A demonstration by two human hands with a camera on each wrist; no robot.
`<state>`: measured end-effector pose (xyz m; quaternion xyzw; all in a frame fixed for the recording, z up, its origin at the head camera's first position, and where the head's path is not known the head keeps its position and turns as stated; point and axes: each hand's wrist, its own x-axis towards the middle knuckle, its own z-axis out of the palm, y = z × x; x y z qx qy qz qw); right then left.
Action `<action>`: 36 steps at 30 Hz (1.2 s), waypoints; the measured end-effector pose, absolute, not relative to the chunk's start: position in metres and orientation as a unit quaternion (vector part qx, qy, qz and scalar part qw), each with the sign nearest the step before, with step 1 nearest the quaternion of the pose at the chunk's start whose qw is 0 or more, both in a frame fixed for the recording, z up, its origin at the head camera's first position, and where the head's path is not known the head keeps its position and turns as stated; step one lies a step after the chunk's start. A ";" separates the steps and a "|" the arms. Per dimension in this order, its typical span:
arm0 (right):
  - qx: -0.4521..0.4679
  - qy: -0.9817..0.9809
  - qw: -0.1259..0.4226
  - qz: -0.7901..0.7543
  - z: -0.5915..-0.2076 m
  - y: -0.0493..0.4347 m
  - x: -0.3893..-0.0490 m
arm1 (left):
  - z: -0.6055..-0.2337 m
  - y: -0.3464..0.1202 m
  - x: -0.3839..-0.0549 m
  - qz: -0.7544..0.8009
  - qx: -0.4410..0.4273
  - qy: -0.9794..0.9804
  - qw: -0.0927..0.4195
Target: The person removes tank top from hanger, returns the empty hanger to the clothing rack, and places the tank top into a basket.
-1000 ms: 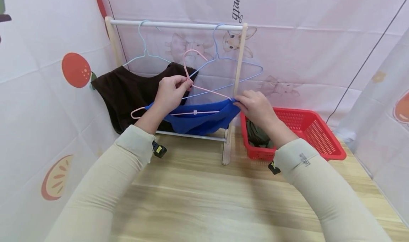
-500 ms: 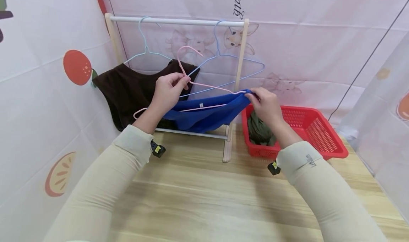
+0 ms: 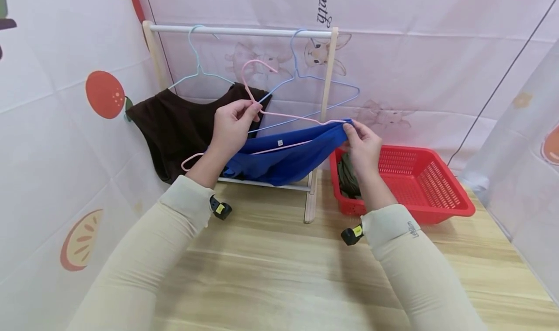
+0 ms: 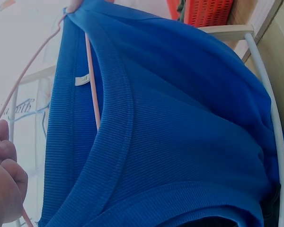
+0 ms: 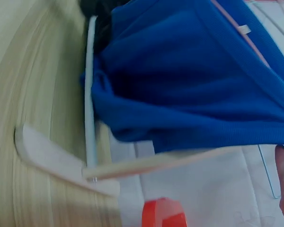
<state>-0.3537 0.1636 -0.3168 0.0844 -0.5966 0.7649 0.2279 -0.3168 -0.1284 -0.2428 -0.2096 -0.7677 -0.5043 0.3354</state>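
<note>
My left hand [image 3: 236, 125] pinches a pink hanger [image 3: 290, 117] just below its hook. A blue ribbed-neck top [image 3: 288, 163] hangs from this hanger, and the hanger's left end loop sticks out bare past my left wrist. With thumb and fingers, my right hand [image 3: 363, 144] pinches the top's right shoulder at the hanger's right end. In the left wrist view the blue top [image 4: 180, 113] fills the middle, a small white label [image 4: 82, 80] inside its neckline. The hanger's lower bar runs through the neck opening.
Behind stands a rack with a white rail [image 3: 244, 31]. It carries a dark brown top [image 3: 174, 127] on a mint hanger [image 3: 198, 69] and a bare blue hanger [image 3: 332, 82]. To the right, a red basket [image 3: 450, 195] holds dark green cloth [image 3: 347, 178].
My right hand has moved right and up, drawing the blue top's shoulder out to the hanger's right end. The pink hanger's hook has shifted slightly left and up in my left hand.
</note>
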 end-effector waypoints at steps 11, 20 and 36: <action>0.066 -0.459 0.117 0.878 -0.315 0.158 -0.349 | -0.244 -0.118 -0.319 -0.535 -0.205 -0.750 0.330; 0.055 -0.419 0.095 0.901 -0.319 0.158 -0.348 | -0.249 -0.111 -0.319 -0.547 -0.202 -0.742 0.332; 0.045 -0.375 0.125 0.918 -0.317 0.163 -0.345 | -0.251 -0.111 -0.321 -0.550 -0.200 -0.740 0.333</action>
